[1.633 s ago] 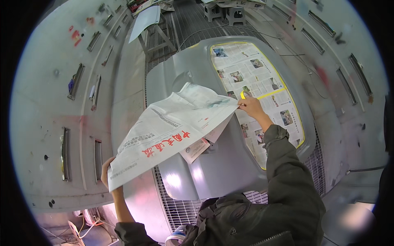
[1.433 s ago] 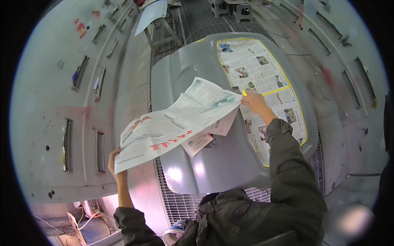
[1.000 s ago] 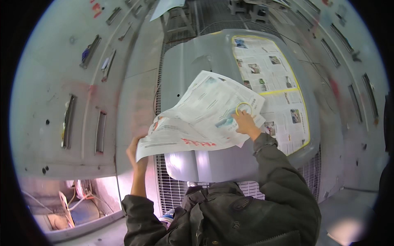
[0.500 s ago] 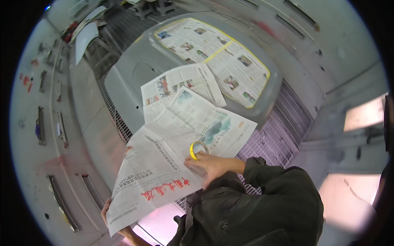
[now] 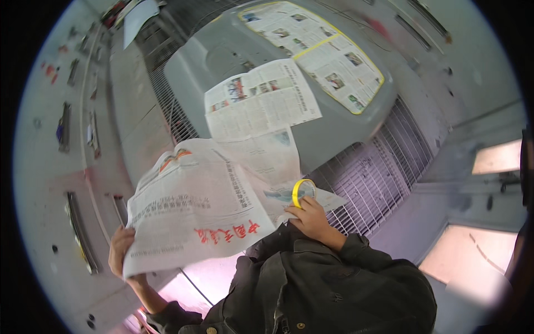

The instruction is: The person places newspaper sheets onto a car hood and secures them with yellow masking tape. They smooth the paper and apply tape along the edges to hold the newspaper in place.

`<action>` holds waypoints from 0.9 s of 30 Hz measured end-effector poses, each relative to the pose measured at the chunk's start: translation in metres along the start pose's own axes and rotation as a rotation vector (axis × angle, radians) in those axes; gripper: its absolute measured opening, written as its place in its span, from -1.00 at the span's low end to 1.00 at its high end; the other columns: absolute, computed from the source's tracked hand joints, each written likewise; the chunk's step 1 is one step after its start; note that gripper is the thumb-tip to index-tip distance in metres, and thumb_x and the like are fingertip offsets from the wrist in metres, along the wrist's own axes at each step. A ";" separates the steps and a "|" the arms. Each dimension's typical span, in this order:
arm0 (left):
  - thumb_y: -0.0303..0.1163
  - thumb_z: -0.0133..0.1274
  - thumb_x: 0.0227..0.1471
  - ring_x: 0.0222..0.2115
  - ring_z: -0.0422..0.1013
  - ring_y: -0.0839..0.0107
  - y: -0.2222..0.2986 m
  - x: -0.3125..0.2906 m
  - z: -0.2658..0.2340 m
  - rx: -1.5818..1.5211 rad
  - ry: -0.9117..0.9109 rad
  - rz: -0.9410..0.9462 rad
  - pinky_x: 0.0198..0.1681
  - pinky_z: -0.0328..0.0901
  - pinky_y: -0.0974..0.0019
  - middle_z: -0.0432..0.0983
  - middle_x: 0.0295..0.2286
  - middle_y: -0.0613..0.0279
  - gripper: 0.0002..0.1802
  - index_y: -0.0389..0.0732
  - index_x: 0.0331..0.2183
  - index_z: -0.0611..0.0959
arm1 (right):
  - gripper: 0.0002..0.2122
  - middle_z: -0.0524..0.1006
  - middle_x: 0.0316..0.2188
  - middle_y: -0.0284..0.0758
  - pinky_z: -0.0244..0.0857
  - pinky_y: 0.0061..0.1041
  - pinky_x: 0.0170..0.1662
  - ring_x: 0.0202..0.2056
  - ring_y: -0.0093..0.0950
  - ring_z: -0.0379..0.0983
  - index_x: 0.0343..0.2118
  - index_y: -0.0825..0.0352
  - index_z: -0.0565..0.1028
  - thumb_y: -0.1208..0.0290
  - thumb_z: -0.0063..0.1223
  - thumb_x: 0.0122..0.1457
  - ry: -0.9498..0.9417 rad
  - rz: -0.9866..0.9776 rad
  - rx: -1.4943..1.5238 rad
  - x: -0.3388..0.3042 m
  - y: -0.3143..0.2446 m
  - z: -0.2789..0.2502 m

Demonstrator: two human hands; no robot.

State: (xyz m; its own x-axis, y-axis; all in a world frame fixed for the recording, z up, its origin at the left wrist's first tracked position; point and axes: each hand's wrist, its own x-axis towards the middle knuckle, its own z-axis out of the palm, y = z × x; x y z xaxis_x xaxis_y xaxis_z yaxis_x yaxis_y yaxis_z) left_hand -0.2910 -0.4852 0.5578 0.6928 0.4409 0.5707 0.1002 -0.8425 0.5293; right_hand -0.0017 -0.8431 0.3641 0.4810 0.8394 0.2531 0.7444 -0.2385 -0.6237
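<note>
A large sheet of newspaper (image 5: 189, 206) with red lettering is spread in front of my body, its middle creased. My left hand (image 5: 121, 250) is closed on the sheet's lower left edge, thumb over the front. On the sheet's right side my right hand (image 5: 312, 220) is closed around a roll of yellow masking tape (image 5: 296, 195), which stands up from the fingers. Its fingertips also touch the paper's edge; whether they pinch it I cannot tell. Beyond, another newspaper sheet (image 5: 261, 100) lies on a grey car body panel (image 5: 328, 136).
Farther along the panel, newspaper (image 5: 334, 67) is fixed down with yellow tape borders. Metal floor grating (image 5: 378, 172) runs beside the panel. Grey walls with long fittings (image 5: 80, 231) stand left and right. A white curved panel (image 5: 139, 19) rests at the far left.
My left hand has risen with the sheet's left edge, and the paper has folded more in its middle. My right hand has moved right with the tape. The view has shifted.
</note>
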 end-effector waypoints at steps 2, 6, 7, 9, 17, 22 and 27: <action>-0.24 0.14 0.09 -0.20 0.52 0.19 0.001 -0.016 -0.010 0.048 0.115 -0.136 0.04 0.35 0.07 0.58 -0.24 -0.06 -0.63 -0.42 -0.26 0.59 | -0.67 0.48 -0.40 -0.33 0.35 -0.33 -0.19 -0.24 -0.32 0.41 -0.26 0.22 0.63 0.43 0.31 -0.21 0.037 0.009 -0.019 0.000 -0.001 -0.007; -0.45 0.01 0.14 -0.21 0.52 0.27 -0.019 -0.039 -0.061 0.134 0.451 -0.303 -0.06 0.41 0.26 0.59 -0.20 -0.04 -0.75 -0.42 -0.21 0.62 | -0.68 0.56 -0.30 -0.34 0.36 -0.31 -0.16 -0.23 -0.26 0.43 -0.26 0.25 0.62 0.49 0.28 -0.19 -0.013 -0.017 -0.053 -0.007 0.014 -0.013; -0.47 -0.01 0.15 -0.22 0.52 0.29 -0.026 -0.043 -0.081 0.176 0.467 -0.295 -0.07 0.41 0.28 0.59 -0.20 -0.02 -0.74 -0.41 -0.18 0.63 | -0.68 0.55 -0.30 -0.33 0.36 -0.30 -0.16 -0.23 -0.25 0.42 -0.25 0.24 0.61 0.49 0.28 -0.18 -0.056 0.049 -0.077 -0.010 0.020 -0.008; -0.46 -0.01 0.17 -0.23 0.52 0.34 -0.046 -0.055 -0.124 0.246 0.601 -0.456 -0.09 0.41 0.31 0.61 -0.22 0.06 -0.72 -0.41 -0.16 0.65 | -0.66 0.54 -0.30 -0.31 0.36 -0.29 -0.14 -0.22 -0.23 0.42 -0.23 0.24 0.60 0.49 0.29 -0.18 -0.085 0.114 -0.111 -0.012 0.036 0.013; -0.43 -0.01 0.19 -0.20 0.52 0.25 -0.163 -0.100 -0.299 0.356 0.925 -0.626 -0.06 0.41 0.27 0.59 -0.14 0.00 -0.65 -0.46 -0.07 0.62 | -0.72 0.56 -0.50 -0.27 0.40 -0.31 -0.33 -0.47 -0.30 0.49 -0.21 0.37 0.57 0.27 0.20 0.12 0.031 0.826 0.184 0.059 0.153 0.227; -0.41 0.01 0.17 -0.20 0.52 0.26 -0.207 -0.085 -0.342 0.482 0.827 -0.533 -0.07 0.41 0.26 0.58 -0.15 0.01 -0.65 -0.46 -0.08 0.62 | -0.70 0.46 -0.56 -0.39 0.22 -0.47 -0.57 -0.60 -0.55 0.33 -0.25 0.38 0.54 0.18 0.07 0.26 0.442 1.365 0.901 0.128 0.186 0.323; -0.39 0.02 0.16 -0.21 0.52 0.26 -0.242 -0.022 -0.333 0.504 0.713 -0.478 -0.09 0.42 0.25 0.58 -0.16 0.02 -0.64 -0.45 -0.10 0.62 | -0.72 0.43 -0.61 -0.34 0.19 -0.45 -0.63 -0.68 -0.49 0.29 -0.35 0.33 0.43 0.17 0.05 0.26 0.577 1.694 1.019 0.204 0.179 0.348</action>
State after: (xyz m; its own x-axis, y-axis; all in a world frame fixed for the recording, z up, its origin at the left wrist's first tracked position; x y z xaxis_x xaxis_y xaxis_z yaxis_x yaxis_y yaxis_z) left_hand -0.5684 -0.1885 0.6260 -0.0740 0.7124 0.6979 0.6629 -0.4877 0.5681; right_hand 0.0691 -0.5448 0.0469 0.4772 -0.1420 -0.8673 -0.8742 0.0245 -0.4850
